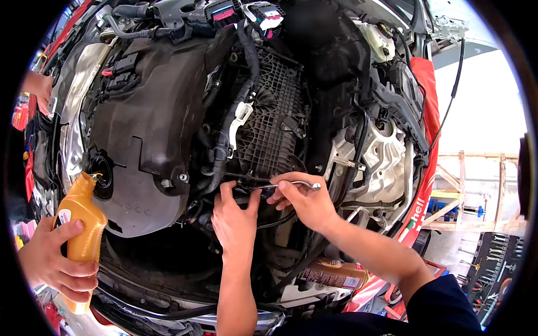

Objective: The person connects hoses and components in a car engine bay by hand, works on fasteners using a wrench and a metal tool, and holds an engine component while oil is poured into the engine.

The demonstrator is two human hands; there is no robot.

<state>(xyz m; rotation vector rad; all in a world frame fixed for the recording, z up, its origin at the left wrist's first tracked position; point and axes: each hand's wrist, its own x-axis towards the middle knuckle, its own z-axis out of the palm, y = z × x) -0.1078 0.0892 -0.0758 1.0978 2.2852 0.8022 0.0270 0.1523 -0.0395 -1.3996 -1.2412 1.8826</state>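
My right hand (305, 204) is closed on a slim metal wrench (305, 183), whose ring end sticks out past the fingers. The wrench lies nearly level over the engine bay, below the ribbed black plastic cover (272, 117). Beside its far end is my left hand (234, 218), thumb and index finger apart, their tips near a black hose (218, 168). What lies under those fingertips is hidden.
At the left, a co-worker's hand (61, 263) tilts a gold oil bottle (84, 224) at the engine's filler opening (101, 173). Another person's hand (39, 88) is at the upper left. A can (333, 273) lies near my right forearm.
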